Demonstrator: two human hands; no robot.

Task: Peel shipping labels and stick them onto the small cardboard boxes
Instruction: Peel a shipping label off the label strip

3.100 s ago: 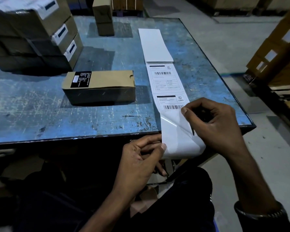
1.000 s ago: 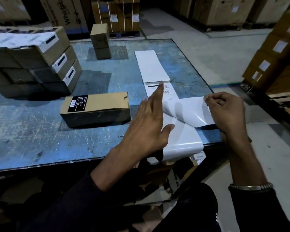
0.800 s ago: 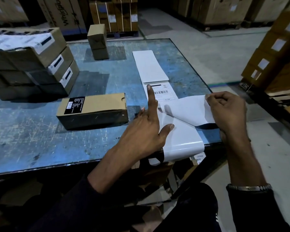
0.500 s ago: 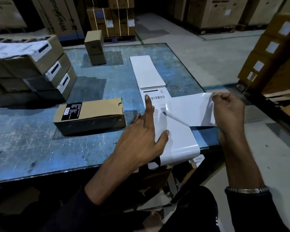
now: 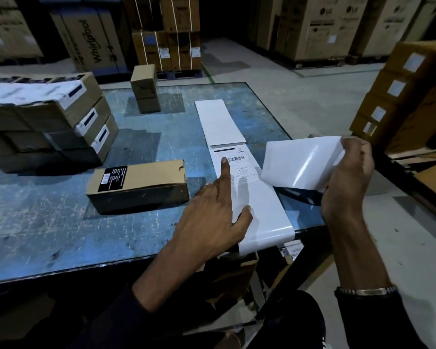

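On scratched blue table [image 5: 61,222], right hand [image 5: 347,177] pinches glossy label [image 5: 302,162].

Looks like a warehouse or shipping depot. Big appliance cartons [image 5: 310,28] sit stacked on the concrete floor [image 5: 275,84] behind a scuffed blue metal packing table [image 5: 48,222]. More labelled cardboard boxes [image 5: 400,91] are piled at the right.

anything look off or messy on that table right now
Only small things. The empty backing strip droops over the table's near edge where the labels are gone. The left hand presses the strip flat; the right hand holds a peeled label in the air. The boxes look undamaged.
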